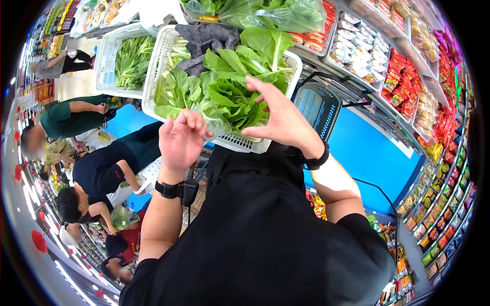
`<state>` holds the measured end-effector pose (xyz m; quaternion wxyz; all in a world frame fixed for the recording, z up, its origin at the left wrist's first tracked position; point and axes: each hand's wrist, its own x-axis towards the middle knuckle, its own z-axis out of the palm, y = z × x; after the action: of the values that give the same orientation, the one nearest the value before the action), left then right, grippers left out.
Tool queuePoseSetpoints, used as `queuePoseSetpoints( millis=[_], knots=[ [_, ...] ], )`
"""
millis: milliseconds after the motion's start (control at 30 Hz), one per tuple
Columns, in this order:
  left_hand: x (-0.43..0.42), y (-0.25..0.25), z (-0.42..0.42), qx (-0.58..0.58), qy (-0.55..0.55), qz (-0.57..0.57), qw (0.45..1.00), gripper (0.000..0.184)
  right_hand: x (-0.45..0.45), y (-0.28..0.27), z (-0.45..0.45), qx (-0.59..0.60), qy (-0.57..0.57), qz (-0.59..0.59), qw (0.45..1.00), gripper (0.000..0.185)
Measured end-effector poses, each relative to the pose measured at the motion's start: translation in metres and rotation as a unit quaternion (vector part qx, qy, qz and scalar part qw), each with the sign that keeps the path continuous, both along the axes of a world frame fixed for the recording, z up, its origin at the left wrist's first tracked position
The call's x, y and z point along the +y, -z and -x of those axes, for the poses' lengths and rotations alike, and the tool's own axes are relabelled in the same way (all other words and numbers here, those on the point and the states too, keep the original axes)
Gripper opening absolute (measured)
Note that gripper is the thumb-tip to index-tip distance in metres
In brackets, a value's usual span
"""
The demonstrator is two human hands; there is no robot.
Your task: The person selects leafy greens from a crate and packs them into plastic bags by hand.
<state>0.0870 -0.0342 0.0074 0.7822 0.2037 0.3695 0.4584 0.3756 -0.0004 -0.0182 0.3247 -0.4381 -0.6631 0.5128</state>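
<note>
A white plastic crate (152, 81) in front of me holds leafy greens. Toward its near right lies a loose head of lettuce (237, 102), and a dark grey cloth (206, 43) rests on the greens at the back. My right hand (278, 115) is at the lettuce's right side, thumb and fingers spread apart; I cannot tell whether it touches the leaves. At the crate's near left edge, my left hand (181, 142) shows its palm, with loosely curled fingers and nothing visible in it. Something like clear plastic appears beside its fingertips.
Another white crate (104, 66) of long greens stands to the left. A dark green shopping basket (316, 104) is right of my right hand. Packaged snacks (357, 48) fill trays at the upper right. Several people stand at the left, one in a navy shirt (99, 171).
</note>
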Motion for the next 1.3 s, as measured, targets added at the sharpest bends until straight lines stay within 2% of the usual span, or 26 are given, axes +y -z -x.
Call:
queuePoseSetpoints(
  millis=[33,100,133,167,233,267,367,433,500,567,633,667,733,833,900,933,967,1000,1033,1067,1200,1300],
  knots=[
    [0.001,0.001,0.001,-0.003,0.017,-0.005,1.0,0.049,0.001,-0.004,0.004,0.001,0.0,0.002,1.0,0.099],
    [0.005,0.002,-0.003,0.007,0.021,-0.007,1.0,0.049,0.002,-0.009,0.016,-0.138,-0.079,-0.104,0.982,0.091],
    [0.007,0.001,-0.006,0.015,0.025,-0.011,1.0,0.05,0.001,-0.001,0.019,-0.147,-0.124,-0.098,0.976,0.069],
    [0.009,0.0,-0.008,0.014,0.028,-0.013,0.999,0.05,-0.001,0.009,0.023,-0.149,-0.121,-0.098,0.977,0.069],
    [0.011,-0.003,-0.009,0.033,0.024,-0.02,0.999,0.049,-0.002,0.03,0.031,-0.217,-0.162,-0.098,0.958,0.048],
    [0.011,-0.003,-0.008,0.033,0.022,-0.02,0.999,0.049,-0.003,0.04,0.033,-0.186,-0.119,-0.127,0.967,0.022],
    [0.006,0.001,-0.002,0.03,0.033,-0.016,0.999,0.05,-0.006,0.069,0.033,-0.206,-0.118,-0.102,0.966,0.024],
    [0.003,0.003,0.0,0.041,0.043,-0.014,0.998,0.051,-0.012,0.086,0.04,-0.184,-0.107,-0.104,0.971,0.019],
    [0.003,0.002,-0.003,0.03,0.04,-0.006,0.999,0.051,-0.019,0.093,0.054,-0.145,-0.159,-0.114,0.97,0.015],
    [0.003,-0.002,-0.009,0.014,0.037,-0.001,0.999,0.051,-0.026,0.099,0.066,-0.154,-0.158,-0.125,0.967,0.009],
    [0.004,-0.008,-0.012,0.101,0.032,-0.027,0.994,0.052,-0.028,0.11,0.077,-0.223,-0.186,-0.114,0.95,0.009],
    [0.005,-0.006,-0.01,0.101,0.031,-0.028,0.994,0.052,-0.031,0.115,0.079,-0.237,-0.187,-0.109,0.947,0.01],
    [0.006,0.001,-0.001,0.031,0.028,-0.001,0.999,0.053,-0.03,0.091,0.07,-0.252,-0.182,-0.112,0.944,0.011],
    [0.003,-0.003,0.008,0.044,0.021,-0.004,0.999,0.053,-0.019,0.029,0.06,-0.301,-0.158,-0.134,0.931,0.015],
    [0.003,-0.002,0.011,0.036,0.013,0.001,0.999,0.053,-0.012,0.01,0.068,-0.173,-0.066,-0.236,0.954,0.032],
    [0.003,-0.001,0.012,0.028,0.013,-0.001,1.0,0.053,-0.011,0.018,0.077,-0.154,-0.108,-0.26,0.947,0.024],
    [0.004,-0.002,0.012,0.02,0.013,-0.004,1.0,0.054,-0.014,0.033,0.086,-0.156,-0.106,-0.261,0.947,0.024],
    [0.003,-0.003,0.012,0.019,0.014,-0.004,1.0,0.054,-0.021,0.054,0.096,-0.168,-0.153,-0.255,0.94,0.015],
    [0.003,-0.004,0.011,0.057,0.02,-0.022,0.998,0.053,-0.027,0.075,0.105,-0.179,-0.199,-0.247,0.931,0.009],
    [0.002,-0.006,0.011,0.095,0.025,-0.039,0.994,0.052,-0.03,0.091,0.111,-0.176,-0.191,-0.249,0.933,0.01],
    [-0.004,-0.011,0.016,0.098,0.001,-0.005,0.995,0.052,-0.032,0.088,0.106,-0.225,-0.261,-0.159,0.925,0.01],
    [-0.005,-0.01,0.03,0.052,-0.002,-0.006,0.999,0.052,-0.021,0.055,0.079,-0.116,-0.165,-0.151,0.968,0.02]
  ],
)
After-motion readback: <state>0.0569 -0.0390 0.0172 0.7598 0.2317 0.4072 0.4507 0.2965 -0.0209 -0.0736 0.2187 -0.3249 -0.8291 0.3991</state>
